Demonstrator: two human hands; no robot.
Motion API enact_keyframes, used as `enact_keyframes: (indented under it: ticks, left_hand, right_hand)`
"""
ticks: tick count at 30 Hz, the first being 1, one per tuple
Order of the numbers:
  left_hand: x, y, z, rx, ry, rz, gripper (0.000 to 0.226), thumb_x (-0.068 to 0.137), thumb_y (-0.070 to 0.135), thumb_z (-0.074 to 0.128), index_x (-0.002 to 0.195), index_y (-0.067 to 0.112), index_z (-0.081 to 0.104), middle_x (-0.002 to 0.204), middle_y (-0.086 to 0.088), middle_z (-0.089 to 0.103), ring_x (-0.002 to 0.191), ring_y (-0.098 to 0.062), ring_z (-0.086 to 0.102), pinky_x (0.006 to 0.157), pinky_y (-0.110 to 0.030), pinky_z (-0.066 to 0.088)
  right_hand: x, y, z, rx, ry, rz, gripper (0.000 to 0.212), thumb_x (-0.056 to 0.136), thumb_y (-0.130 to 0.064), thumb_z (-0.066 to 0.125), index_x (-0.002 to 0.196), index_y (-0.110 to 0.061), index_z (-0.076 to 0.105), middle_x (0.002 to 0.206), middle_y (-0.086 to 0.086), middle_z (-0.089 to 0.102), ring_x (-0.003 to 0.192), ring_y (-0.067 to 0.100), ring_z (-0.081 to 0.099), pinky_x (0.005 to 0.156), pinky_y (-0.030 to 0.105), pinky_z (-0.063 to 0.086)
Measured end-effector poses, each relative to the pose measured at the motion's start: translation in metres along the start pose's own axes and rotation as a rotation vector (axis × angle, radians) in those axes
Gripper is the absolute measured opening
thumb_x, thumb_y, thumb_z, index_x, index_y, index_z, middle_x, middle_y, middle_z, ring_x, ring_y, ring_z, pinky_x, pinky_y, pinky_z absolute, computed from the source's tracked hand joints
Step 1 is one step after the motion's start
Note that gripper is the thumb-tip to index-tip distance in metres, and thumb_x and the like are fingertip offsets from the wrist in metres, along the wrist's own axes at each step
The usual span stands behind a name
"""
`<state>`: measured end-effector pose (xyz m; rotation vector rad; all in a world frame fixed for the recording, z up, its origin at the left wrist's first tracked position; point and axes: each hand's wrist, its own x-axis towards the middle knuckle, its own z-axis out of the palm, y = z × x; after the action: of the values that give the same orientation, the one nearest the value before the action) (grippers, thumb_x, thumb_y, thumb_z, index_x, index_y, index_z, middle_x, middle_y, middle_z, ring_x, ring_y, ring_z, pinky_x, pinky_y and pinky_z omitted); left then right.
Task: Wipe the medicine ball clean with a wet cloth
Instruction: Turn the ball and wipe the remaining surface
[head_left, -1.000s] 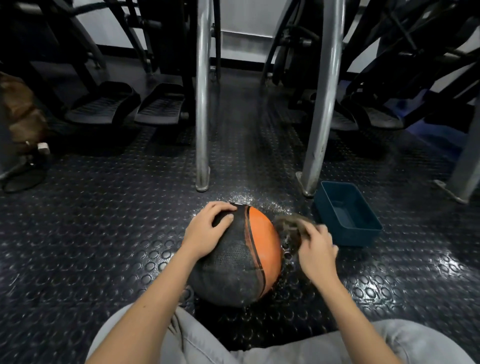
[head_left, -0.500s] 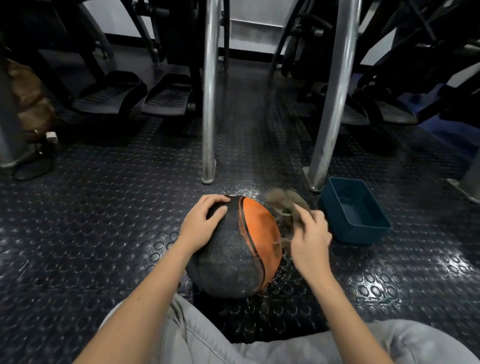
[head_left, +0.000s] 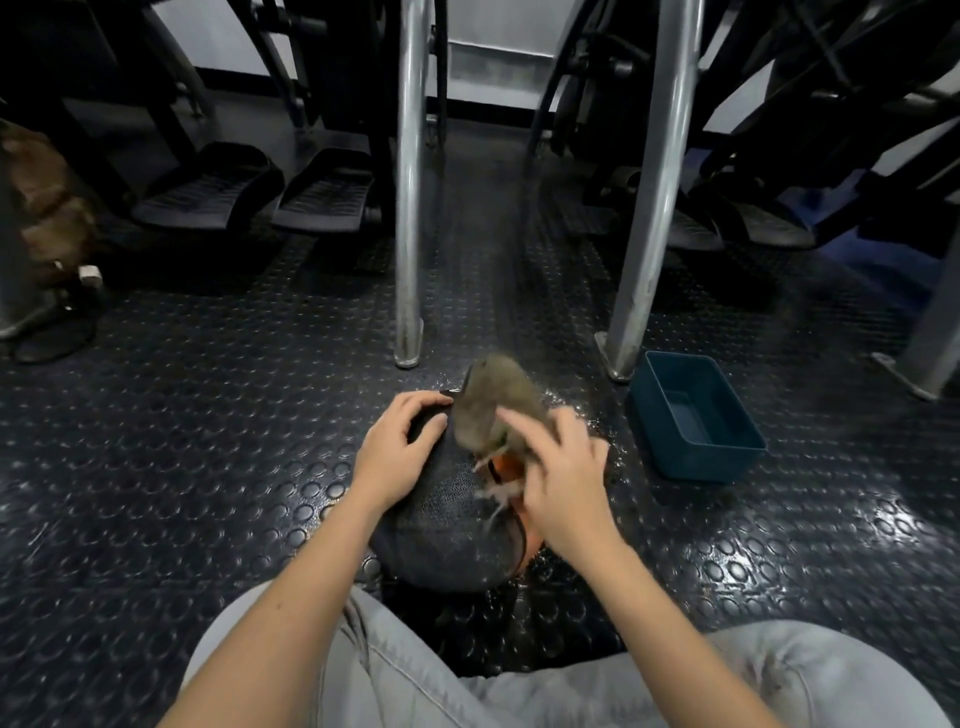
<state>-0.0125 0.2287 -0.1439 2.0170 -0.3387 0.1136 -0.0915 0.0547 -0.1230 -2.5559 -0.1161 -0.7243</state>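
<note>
Head view: the black-and-orange textured medicine ball (head_left: 441, 530) rests on the studded rubber floor (head_left: 208, 441). Left hand (head_left: 397, 454), fingers spread, braces its upper left. Right hand (head_left: 563, 480), fingers closed on the blurred grey-brown wet cloth (head_left: 493, 402), is over its upper right; the cloth drapes across the top, so the right hand is nearer the next wipe.

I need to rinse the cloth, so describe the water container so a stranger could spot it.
Start from the medicine ball on the studded floor before the seated person, then look right. Past the right hand, near a slanted steel leg, sits a teal tub. It is the only open rectangular container there.
</note>
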Motion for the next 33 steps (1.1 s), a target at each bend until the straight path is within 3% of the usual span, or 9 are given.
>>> enact_keyframes:
  ticks: [4, 6, 9, 12, 14, 20, 23, 27, 33]
  left_hand:
    - [-0.004, 0.0, 0.0, -0.001, 0.024, 0.003, 0.016, 0.095, 0.03, 0.052, 0.105, 0.041, 0.058, 0.111, 0.031, 0.05, 0.107, 0.004, 0.047, 0.09, -0.025, 0.035]
    - [-0.004, 0.0, 0.0, 0.023, 0.012, -0.011, 0.017, 0.095, 0.03, 0.052, 0.108, 0.039, 0.059, 0.115, 0.028, 0.05, 0.108, 0.001, 0.048, 0.09, -0.028, 0.036]
    - [-0.001, 0.0, 0.001, 0.031, 0.022, -0.017, 0.017, 0.095, 0.03, 0.052, 0.108, 0.04, 0.059, 0.117, 0.027, 0.05, 0.108, 0.001, 0.048, 0.088, -0.028, 0.036]
    - [-0.002, -0.005, 0.003, 0.031, 0.021, -0.004, 0.016, 0.096, 0.032, 0.051, 0.107, 0.04, 0.058, 0.116, 0.026, 0.05, 0.109, -0.002, 0.05, 0.09, -0.03, 0.04]
    - [-0.003, -0.006, 0.002, 0.012, 0.027, 0.0, 0.019, 0.091, 0.04, 0.048, 0.107, 0.041, 0.058, 0.115, 0.027, 0.051, 0.11, -0.002, 0.051, 0.091, -0.03, 0.04]
    - [-0.003, 0.0, 0.004, 0.031, 0.026, -0.01, 0.017, 0.096, 0.033, 0.051, 0.109, 0.041, 0.059, 0.115, 0.029, 0.049, 0.109, 0.0, 0.048, 0.084, -0.025, 0.035]
    - [-0.002, -0.001, 0.002, 0.032, 0.034, -0.026, 0.016, 0.096, 0.034, 0.05, 0.107, 0.042, 0.058, 0.117, 0.028, 0.049, 0.108, 0.0, 0.047, 0.084, -0.027, 0.036]
    - [-0.005, -0.003, 0.0, 0.011, 0.044, -0.02, 0.015, 0.091, 0.043, 0.046, 0.102, 0.048, 0.054, 0.116, 0.028, 0.05, 0.109, -0.001, 0.049, 0.085, -0.028, 0.038]
    - [-0.006, -0.001, 0.0, 0.025, 0.025, -0.023, 0.018, 0.096, 0.032, 0.05, 0.104, 0.047, 0.055, 0.113, 0.032, 0.048, 0.107, 0.002, 0.047, 0.083, -0.027, 0.036]
  right_hand:
    - [-0.012, 0.048, 0.005, -0.184, -0.236, 0.438, 0.048, 0.092, -0.008, 0.039, 0.133, -0.031, 0.049, 0.115, 0.004, 0.046, 0.113, 0.021, 0.042, 0.097, 0.041, 0.026]
    - [-0.005, 0.058, -0.007, -0.237, -0.256, 0.591, 0.045, 0.094, -0.009, 0.038, 0.134, -0.028, 0.049, 0.117, 0.005, 0.045, 0.116, 0.023, 0.04, 0.1, 0.042, 0.024]
    - [0.011, 0.029, -0.017, -0.055, -0.071, 0.438, 0.042, 0.095, -0.008, 0.04, 0.13, -0.025, 0.053, 0.109, -0.001, 0.042, 0.111, 0.019, 0.041, 0.092, 0.036, 0.023]
    - [0.008, -0.007, -0.006, 0.021, -0.099, 0.124, 0.046, 0.091, -0.008, 0.04, 0.126, -0.033, 0.055, 0.105, -0.004, 0.039, 0.101, 0.013, 0.037, 0.085, 0.031, 0.019]
    - [-0.004, -0.006, 0.008, -0.028, -0.121, 0.047, 0.051, 0.086, -0.011, 0.037, 0.123, -0.039, 0.056, 0.105, -0.003, 0.042, 0.099, 0.013, 0.037, 0.082, 0.031, 0.018]
    - [0.006, 0.052, -0.003, -0.133, -0.26, 0.559, 0.049, 0.093, -0.005, 0.037, 0.13, -0.033, 0.052, 0.108, 0.001, 0.041, 0.115, 0.022, 0.041, 0.097, 0.04, 0.022]
    - [0.022, 0.032, -0.013, -0.039, -0.117, 0.437, 0.045, 0.093, -0.005, 0.038, 0.128, -0.029, 0.053, 0.106, -0.001, 0.04, 0.111, 0.021, 0.043, 0.098, 0.04, 0.024]
    - [0.01, 0.003, 0.009, 0.002, -0.043, 0.033, 0.051, 0.085, -0.013, 0.031, 0.125, -0.033, 0.055, 0.106, 0.0, 0.044, 0.099, 0.014, 0.039, 0.083, 0.032, 0.021]
    - [0.0, 0.068, 0.003, -0.227, -0.349, 0.511, 0.049, 0.091, -0.003, 0.036, 0.129, -0.03, 0.049, 0.114, 0.002, 0.045, 0.115, 0.022, 0.041, 0.094, 0.039, 0.023]
